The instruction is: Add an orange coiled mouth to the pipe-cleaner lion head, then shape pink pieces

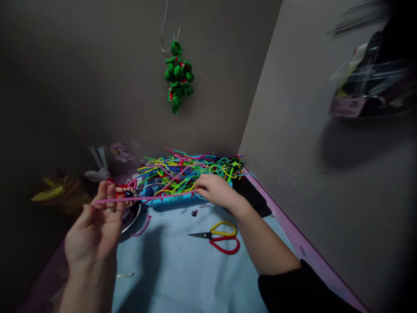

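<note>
A pink pipe cleaner (156, 198) stretches level between my two hands. My right hand (215, 191) pinches its right end over the front of a blue tray (176, 200). My left hand (97, 230) is palm up with its fingers stretched out, and the pipe cleaner's left end lies across them near the thumb. Many coloured pipe cleaners (182, 171) are heaped in the tray. Below my right hand, scissors (224, 237) with one yellow and one red handle lie on the light blue table cover (182, 278), blades pointing left. A small black bead-like piece (194, 213) lies above them.
Behind my left hand stands a round dish (132, 224) with small pieces, beside a short pink strip (142, 226). A black flat object (252, 198) lies right of the tray. A green knotted ornament (177, 76) hangs at the back wall. A blurred clear container (368, 87) is at upper right.
</note>
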A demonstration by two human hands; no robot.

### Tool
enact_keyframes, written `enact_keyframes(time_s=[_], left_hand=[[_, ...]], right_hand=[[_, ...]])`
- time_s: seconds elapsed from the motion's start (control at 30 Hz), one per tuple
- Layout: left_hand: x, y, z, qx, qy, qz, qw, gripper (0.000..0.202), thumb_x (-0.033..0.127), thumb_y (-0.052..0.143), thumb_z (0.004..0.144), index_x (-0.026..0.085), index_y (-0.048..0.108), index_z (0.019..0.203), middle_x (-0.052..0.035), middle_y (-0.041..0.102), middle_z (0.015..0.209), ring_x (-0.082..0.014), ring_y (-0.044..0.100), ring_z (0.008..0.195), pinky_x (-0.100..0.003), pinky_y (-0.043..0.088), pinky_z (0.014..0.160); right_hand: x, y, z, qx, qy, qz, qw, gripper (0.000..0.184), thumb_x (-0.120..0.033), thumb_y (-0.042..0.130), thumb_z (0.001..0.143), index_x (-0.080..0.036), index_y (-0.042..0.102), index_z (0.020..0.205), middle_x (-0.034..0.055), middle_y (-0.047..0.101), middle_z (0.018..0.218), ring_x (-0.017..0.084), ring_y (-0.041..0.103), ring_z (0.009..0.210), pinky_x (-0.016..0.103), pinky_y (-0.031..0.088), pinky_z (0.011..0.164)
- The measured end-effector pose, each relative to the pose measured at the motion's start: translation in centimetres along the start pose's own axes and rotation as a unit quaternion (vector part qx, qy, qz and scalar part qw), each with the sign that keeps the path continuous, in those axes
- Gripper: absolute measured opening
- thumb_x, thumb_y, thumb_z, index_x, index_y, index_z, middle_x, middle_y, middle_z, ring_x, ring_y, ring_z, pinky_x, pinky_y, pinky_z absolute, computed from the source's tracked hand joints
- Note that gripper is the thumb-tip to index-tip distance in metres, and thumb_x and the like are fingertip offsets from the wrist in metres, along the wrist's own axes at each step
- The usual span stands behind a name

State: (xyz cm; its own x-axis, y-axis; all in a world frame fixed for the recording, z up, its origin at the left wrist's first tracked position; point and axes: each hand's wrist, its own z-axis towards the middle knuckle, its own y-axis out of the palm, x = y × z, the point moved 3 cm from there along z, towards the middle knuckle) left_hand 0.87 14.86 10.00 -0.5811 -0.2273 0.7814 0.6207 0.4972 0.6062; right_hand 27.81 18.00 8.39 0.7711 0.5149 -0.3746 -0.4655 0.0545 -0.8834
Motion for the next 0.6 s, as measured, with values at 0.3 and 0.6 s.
enact_keyframes(time_s=[0.3, 0.6], left_hand=[[1.0, -0.3, -0.4, 0.037, -0.065, -0.013, 0.997, 0.025, 0.017, 0.045, 0.090, 0.025, 0.068, 0.086, 0.0009, 0.074, 0.096, -0.0159, 0.063, 0.076, -0.036, 0.059, 0.081], [0.6, 0.1, -0.2, 0.006, -0.063, -0.061, 0.996, 0.039, 0.021, 0.032, 0.097, 0.016, 0.070, 0.094, -0.0051, 0.071, 0.085, -0.0120, 0.062, 0.068, -0.024, 0.054, 0.063]], right_hand=[[-1.0, 1.2, 0.0, -0.100, 0.009, -0.122, 0.987, 0.019, -0.025, 0.054, 0.092, -0.020, 0.072, 0.094, 0.0078, 0.071, 0.099, 0.020, 0.065, 0.090, 0.026, 0.041, 0.068], [-1.8, 1.7, -0.5, -0.147, -0.001, -0.128, 0.981, 0.017, -0.019, 0.055, 0.089, -0.019, 0.071, 0.086, 0.0084, 0.073, 0.096, 0.022, 0.066, 0.090, 0.028, 0.038, 0.064]])
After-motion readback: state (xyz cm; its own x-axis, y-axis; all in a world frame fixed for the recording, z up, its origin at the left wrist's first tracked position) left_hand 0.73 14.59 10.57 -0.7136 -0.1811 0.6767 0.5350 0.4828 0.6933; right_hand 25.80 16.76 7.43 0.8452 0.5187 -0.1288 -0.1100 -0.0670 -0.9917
